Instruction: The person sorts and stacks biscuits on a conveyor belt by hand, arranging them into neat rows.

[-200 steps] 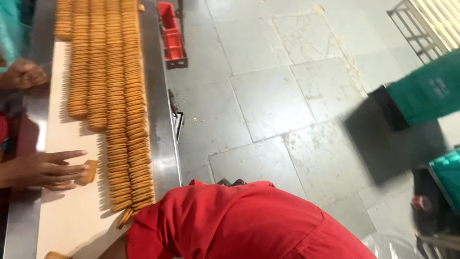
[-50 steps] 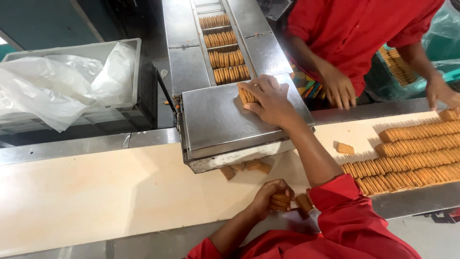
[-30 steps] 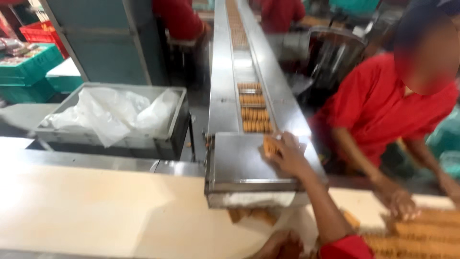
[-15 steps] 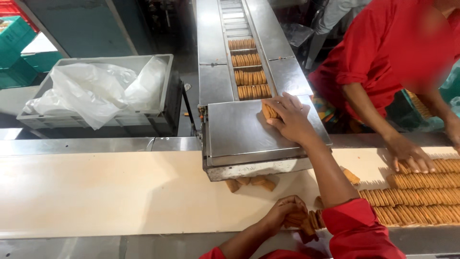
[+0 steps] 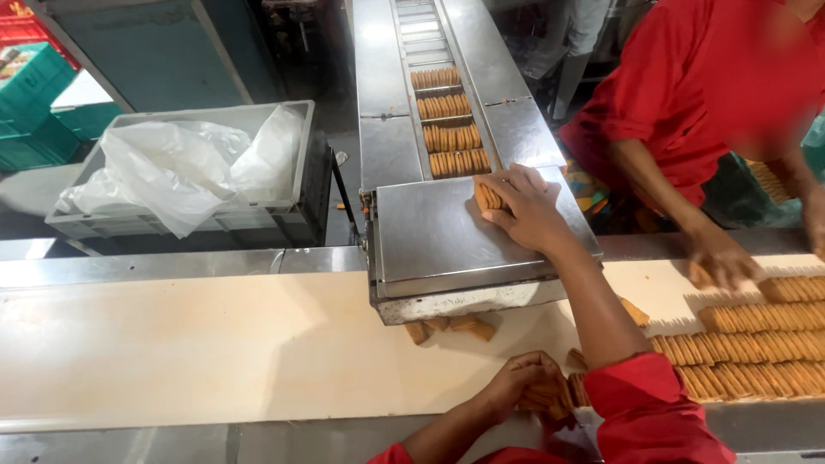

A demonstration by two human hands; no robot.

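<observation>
Nearby, grey crate [image 5: 302, 163] with plastic liner [image 5: 172, 172].

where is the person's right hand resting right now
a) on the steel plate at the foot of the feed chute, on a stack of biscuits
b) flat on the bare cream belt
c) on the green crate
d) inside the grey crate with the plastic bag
a: the right hand presses a stack of biscuits on the steel plate, just below the chute.

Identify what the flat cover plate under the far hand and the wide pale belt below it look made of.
Flat grey cover plate: likely stainless steel with a brushed finish, showing dull streaky reflections. Wide cream belt: seemingly a smooth matte synthetic sheet, perhaps rubber or plastic; the look leaves it open.
</observation>
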